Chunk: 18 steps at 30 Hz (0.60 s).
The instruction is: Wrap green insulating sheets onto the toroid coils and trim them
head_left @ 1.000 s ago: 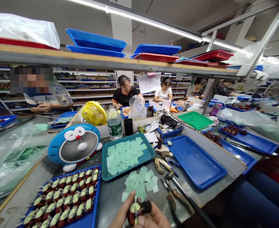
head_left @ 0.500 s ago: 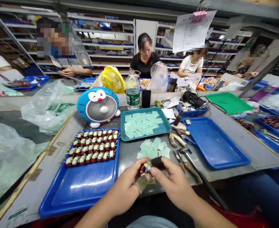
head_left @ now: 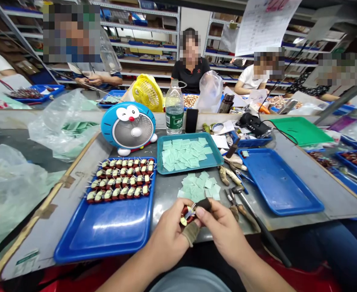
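Note:
Close to the bench's front edge, my left hand [head_left: 172, 229] pinches a copper-wound ring coil [head_left: 187, 215] with pale pieces and wire leads on it. A khaki cover wraps the left thumb. My right hand [head_left: 223, 223] closes in from the other side, thumb and dark-covered index finger at the coil's leads. Its fingertips hide part of the coil. Just beyond both hands lies a loose pile of pale green paper squares [head_left: 198, 186]. More squares fill a teal tray [head_left: 161, 167] behind it. Rows of similar coils [head_left: 120, 182] stand in a blue tray [head_left: 102, 239] at left.
Pliers [head_left: 231, 196] and a hammer [head_left: 257, 219] lie to the right, beside another blue tray [head_left: 283, 182] with one small piece in its corner. A blue cartoon fan [head_left: 129, 127], water bottle [head_left: 174, 113] and phone [head_left: 191, 121] stand behind. Co-workers sit across the bench.
The coil has turned between my fingers, showing more of its copper winding and pale piece. My right thumb has shifted up along the leads. The camera view has tilted slightly down.

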Motion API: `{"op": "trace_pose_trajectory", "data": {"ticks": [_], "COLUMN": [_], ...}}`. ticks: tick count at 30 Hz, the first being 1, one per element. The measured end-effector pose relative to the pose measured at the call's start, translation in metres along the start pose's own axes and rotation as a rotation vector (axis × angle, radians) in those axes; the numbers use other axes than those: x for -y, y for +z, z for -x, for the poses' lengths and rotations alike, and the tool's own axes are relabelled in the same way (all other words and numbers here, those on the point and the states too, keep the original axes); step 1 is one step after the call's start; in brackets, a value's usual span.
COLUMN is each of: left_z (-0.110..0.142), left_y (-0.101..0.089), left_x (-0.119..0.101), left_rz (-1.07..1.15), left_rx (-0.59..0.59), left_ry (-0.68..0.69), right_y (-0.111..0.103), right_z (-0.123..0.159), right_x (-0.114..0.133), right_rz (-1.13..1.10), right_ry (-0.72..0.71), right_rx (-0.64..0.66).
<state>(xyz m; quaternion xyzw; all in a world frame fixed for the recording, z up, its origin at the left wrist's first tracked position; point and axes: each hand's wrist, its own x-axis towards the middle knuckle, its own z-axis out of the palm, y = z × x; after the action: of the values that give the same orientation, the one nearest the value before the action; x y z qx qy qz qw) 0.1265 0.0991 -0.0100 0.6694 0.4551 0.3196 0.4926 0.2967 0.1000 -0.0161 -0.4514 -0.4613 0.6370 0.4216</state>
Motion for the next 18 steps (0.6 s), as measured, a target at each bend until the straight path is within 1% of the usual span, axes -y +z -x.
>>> {"op": "trace_pose_trajectory", "data": {"ticks": [2, 3, 4, 6, 8, 11, 13, 14, 16, 18], "left_z": [0.001, 0.001, 0.0, -0.001, -0.004, -0.008, -0.009, -0.009, -0.008, -0.006], "left_y": [-0.001, -0.001, -0.002, -0.004, -0.006, -0.008, -0.01, -0.01, -0.012, -0.012], "left_x": [0.002, 0.004, 0.005, 0.008, 0.009, 0.007, 0.003, 0.001, -0.004, -0.009], "left_rz": [0.014, 0.003, -0.02, -0.086, -0.139, -0.162, -0.133, -0.107, -0.046, 0.014], "left_rx": [0.006, 0.001, -0.009, -0.029, -0.015, 0.035, 0.053, 0.06, 0.079, 0.083], "left_ry": [-0.005, -0.01, -0.015, -0.025, -0.039, -0.062, -0.077, -0.08, -0.076, -0.057], "right_y": [0.002, 0.002, 0.001, -0.003, -0.009, -0.02, -0.024, -0.026, -0.026, -0.024], "right_z": [-0.002, -0.003, -0.003, -0.002, -0.001, -0.001, -0.002, -0.003, -0.003, -0.001], "right_x": [-0.003, -0.004, -0.004, -0.001, 0.003, 0.008, 0.009, 0.011, 0.014, 0.017], "right_rz": [-0.057, -0.048, -0.008, 0.161, 0.417, 0.787, 0.943, 0.984, 0.986, 0.869], "right_ry": [0.019, 0.03, 0.037, 0.017, -0.087, -0.356, -0.506, -0.543, -0.534, -0.43], "right_rx": [-0.005, 0.006, 0.017, 0.024, 0.002, 0.009, 0.044, 0.061, 0.091, 0.097]}}
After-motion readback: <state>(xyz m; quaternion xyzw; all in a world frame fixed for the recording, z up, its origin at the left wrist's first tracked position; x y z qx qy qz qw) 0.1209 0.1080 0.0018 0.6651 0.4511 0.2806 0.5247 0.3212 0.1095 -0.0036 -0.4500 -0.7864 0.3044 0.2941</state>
